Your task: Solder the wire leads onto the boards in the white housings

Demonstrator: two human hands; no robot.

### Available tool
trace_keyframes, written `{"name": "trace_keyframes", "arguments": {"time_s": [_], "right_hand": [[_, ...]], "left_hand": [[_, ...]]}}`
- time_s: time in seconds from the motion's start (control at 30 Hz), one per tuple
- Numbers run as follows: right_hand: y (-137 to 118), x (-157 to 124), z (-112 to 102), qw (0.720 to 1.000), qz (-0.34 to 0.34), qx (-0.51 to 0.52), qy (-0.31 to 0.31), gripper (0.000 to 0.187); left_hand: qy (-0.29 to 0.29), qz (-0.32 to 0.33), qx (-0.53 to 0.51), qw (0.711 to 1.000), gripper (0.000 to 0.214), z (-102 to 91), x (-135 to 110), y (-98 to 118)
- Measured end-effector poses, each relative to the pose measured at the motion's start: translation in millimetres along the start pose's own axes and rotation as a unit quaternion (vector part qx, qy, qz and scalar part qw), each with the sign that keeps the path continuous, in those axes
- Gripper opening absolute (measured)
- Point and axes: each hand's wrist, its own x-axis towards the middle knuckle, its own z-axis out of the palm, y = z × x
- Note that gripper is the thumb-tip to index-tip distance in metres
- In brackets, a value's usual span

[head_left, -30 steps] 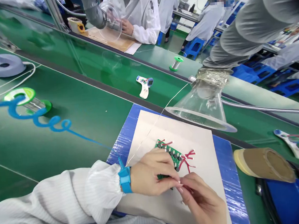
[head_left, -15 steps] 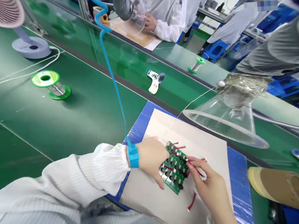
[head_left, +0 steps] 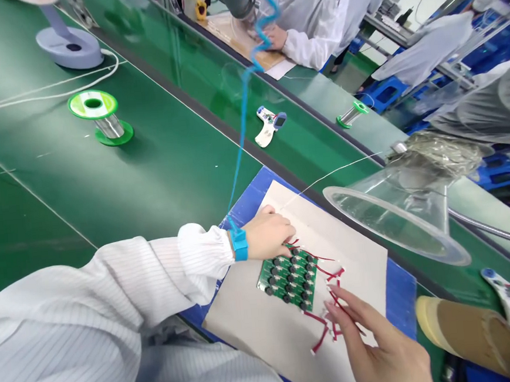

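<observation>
Circuit board [head_left: 287, 281] lies on the pale sheet [head_left: 243, 327], red wires [head_left: 322, 337] trailing at its 4 o'clock. We see left hand [head_left: 267, 234] relaxed at 11 o'clock, right fingers [head_left: 341, 309] open, grasping nothing. Risk: brushing could snag wires.

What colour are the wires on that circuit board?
The wires on the green circuit board are red, best seen in the head view.

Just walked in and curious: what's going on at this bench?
A person's left hand, wearing a blue wrist strap, rests on a white card sheet just above a green circuit board. Thin red wires trail from the board, and the person's right hand sits beside them, fingers spread. A clear funnel hangs to the right.
</observation>
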Motion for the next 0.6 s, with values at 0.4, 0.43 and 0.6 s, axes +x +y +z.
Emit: {"name": "trace_keyframes", "arguments": {"time_s": [0.4,0.43,0.6], "right_hand": [[20.8,70.3,38.2,0.960,-0.258,-0.050,-0.098,0.021],[25.9,73.2,40.4,0.959,-0.258,-0.043,-0.113,0.021],[39.2,84.6,43.8,0.960,-0.218,-0.074,-0.158,0.015]], "left_hand": [[0.071,0.012,0.022,0.997,0.024,12.7,5.3,-7.7],[0.067,0.011,0.019,0.997,0.024,12.3,5.4,-7.6],[0.063,0.009,0.015,0.998,0.023,10.8,5.7,-7.5]]}}
